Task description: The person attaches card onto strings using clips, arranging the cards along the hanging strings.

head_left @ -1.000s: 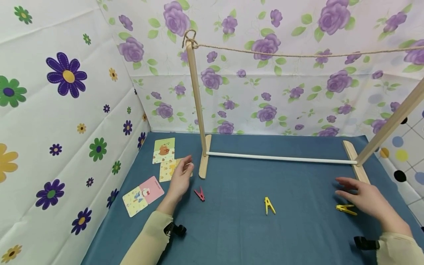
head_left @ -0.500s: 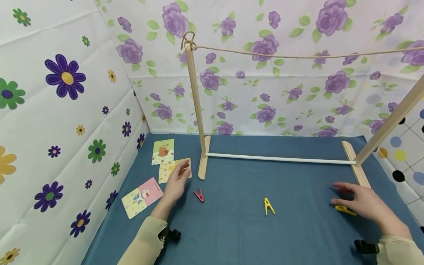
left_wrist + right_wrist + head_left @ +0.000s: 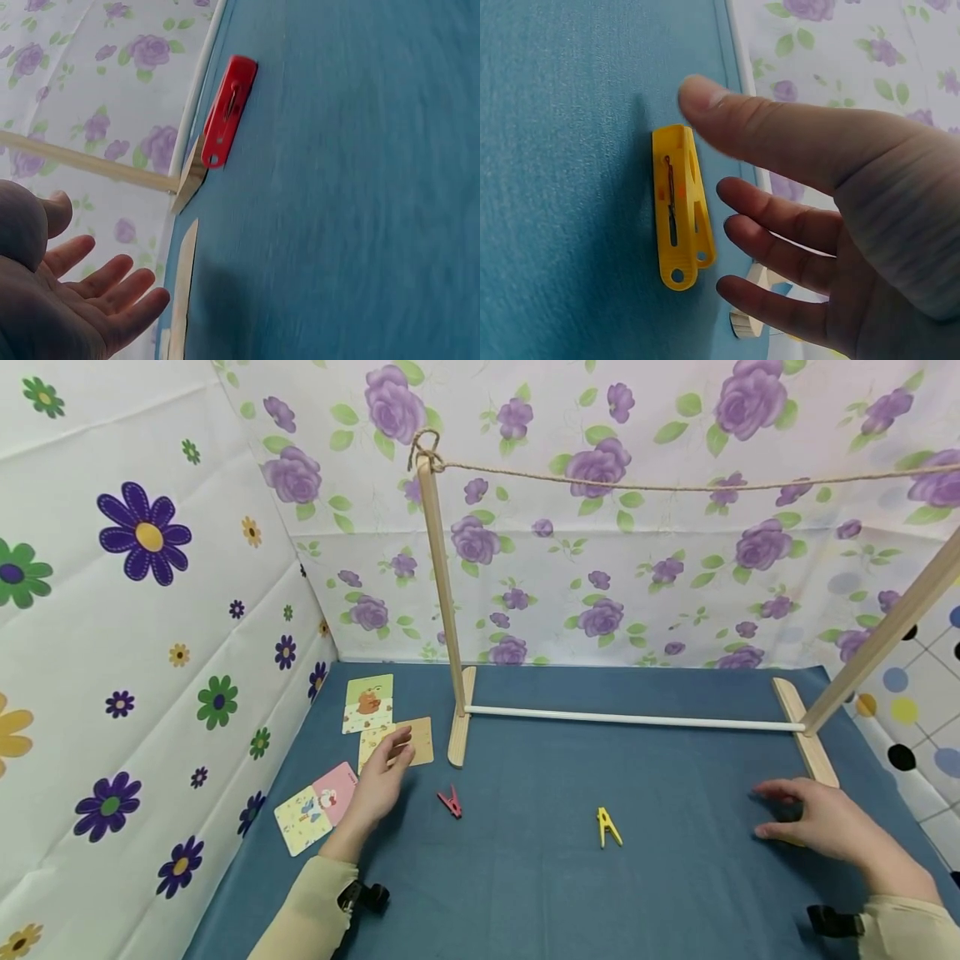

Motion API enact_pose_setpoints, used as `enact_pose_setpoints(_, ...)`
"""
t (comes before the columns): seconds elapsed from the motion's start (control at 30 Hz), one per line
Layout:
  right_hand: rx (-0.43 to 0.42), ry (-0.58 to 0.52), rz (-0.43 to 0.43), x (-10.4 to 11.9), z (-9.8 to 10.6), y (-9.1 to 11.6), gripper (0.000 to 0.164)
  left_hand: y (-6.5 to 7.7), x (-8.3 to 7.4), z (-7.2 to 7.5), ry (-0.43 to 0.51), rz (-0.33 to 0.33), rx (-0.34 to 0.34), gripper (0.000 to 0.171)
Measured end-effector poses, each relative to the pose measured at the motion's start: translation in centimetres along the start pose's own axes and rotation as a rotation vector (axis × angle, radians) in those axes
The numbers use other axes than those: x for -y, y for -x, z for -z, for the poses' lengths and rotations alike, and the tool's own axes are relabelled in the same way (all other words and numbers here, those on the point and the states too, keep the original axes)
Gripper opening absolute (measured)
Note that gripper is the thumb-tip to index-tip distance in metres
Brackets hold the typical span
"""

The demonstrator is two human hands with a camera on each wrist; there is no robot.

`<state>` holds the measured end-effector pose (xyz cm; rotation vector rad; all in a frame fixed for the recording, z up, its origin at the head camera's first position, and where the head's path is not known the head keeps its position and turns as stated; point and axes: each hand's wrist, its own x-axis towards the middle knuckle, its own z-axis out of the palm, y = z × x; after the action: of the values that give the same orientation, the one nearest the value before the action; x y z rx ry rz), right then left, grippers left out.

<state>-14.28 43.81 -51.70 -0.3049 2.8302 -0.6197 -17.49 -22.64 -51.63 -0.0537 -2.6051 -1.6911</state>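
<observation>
My left hand (image 3: 380, 785) hovers over the picture cards with its fingers relaxed and nothing in them. It partly covers a yellow-orange card (image 3: 422, 741) and the edge of a yellow-and-pink card (image 3: 303, 817). To its right lies a red clothespin (image 3: 451, 802), also seen large in the left wrist view (image 3: 229, 112). My right hand (image 3: 821, 818) is above a yellow clothespin (image 3: 676, 217), mostly hidden by that hand in the head view. In the right wrist view, thumb and fingers stand apart beside the clothespin, not touching it.
A second yellow clothespin (image 3: 607, 827) lies mid-table. Behind is a wooden stand with a left post (image 3: 442, 585), a right post (image 3: 885, 631), a white bottom rod (image 3: 637, 718) and a twine line (image 3: 660, 487) strung high. A green card (image 3: 368, 702) lies at back left.
My left hand has drifted left and toward me, uncovering more of the yellow-orange card. My right hand has come down over the right-hand yellow clothespin, hiding most of it in the head view.
</observation>
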Motion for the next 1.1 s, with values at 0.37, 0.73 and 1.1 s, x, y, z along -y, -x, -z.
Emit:
enact_pose_setpoints(0.37,0.081,0.024,0.002,-0.2,0.5,0.0,0.06,0.3,0.6,2.4,-0.133,-0.003,0.012,0.05)
enact_pose_setpoints(0.73,0.149,0.026,-0.057,-0.5,0.3,0.0,0.052,0.9,1.8,5.6,-0.282,0.007,0.017,0.053)
enact_pose_setpoints(1.1,0.152,0.035,-0.039,-0.7,0.5,0.2,0.047,1.4,2.2,8.7,-0.447,0.004,0.082,0.059)
